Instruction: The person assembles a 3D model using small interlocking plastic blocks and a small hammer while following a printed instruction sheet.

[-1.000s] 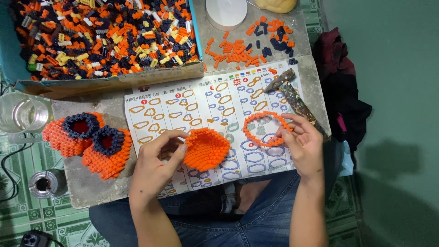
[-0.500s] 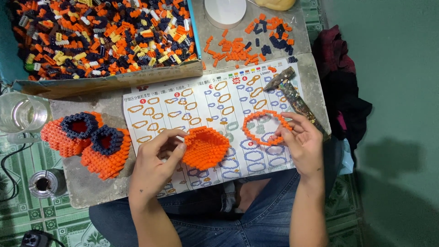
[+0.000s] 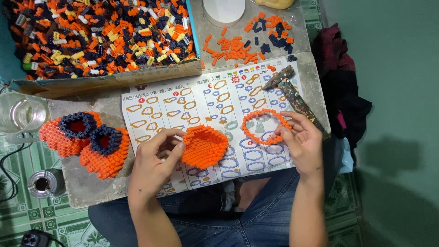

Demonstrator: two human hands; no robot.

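Observation:
My left hand [image 3: 153, 160] grips the left rim of an orange bowl-shaped piece [image 3: 204, 146] built of small bricks, lying on a printed instruction sheet [image 3: 201, 100]. My right hand [image 3: 304, 142] pinches the right side of a thin orange ring of bricks [image 3: 265, 126], which rests flat on the same sheet. Bowl and ring lie apart, the ring to the right and slightly farther from me.
A cardboard tray [image 3: 109, 77] of orange, navy and yellow bricks sits at the back left. Loose bricks [image 3: 247, 41], a white round lid [image 3: 224, 11] and a hammer [image 3: 295, 98] lie at the back right. Two orange-and-navy built pieces [image 3: 87, 142] and a glass [image 3: 20, 114] stand left.
My left hand's fingers have shifted slightly along the bowl's rim. The right hand stays on the ring, almost unmoved.

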